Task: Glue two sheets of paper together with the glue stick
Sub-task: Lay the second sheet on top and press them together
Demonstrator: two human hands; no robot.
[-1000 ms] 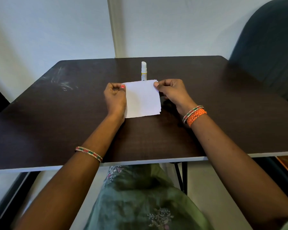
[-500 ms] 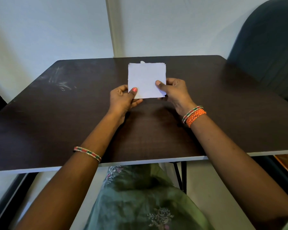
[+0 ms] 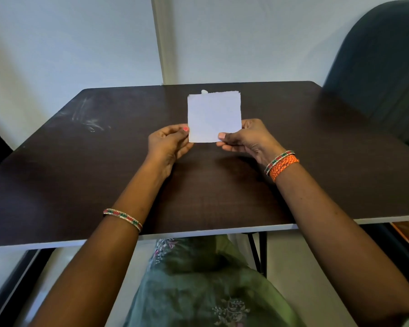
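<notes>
Paper (image 3: 214,118) upright btwn left hand (image 3: 169,145) & right hand (image 3: 244,139), both pinching bottom corners.

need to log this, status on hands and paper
Left hand and right hand pinch paper, raised upright. Glue stick mostly hidden behind it.

White paper (image 3: 214,119) showing against a dark brown table (image 3: 80,161).
An orange bracelet (image 3: 284,166) is glowing; floral green fabric (image 3: 198,291) is lying below.
</notes>
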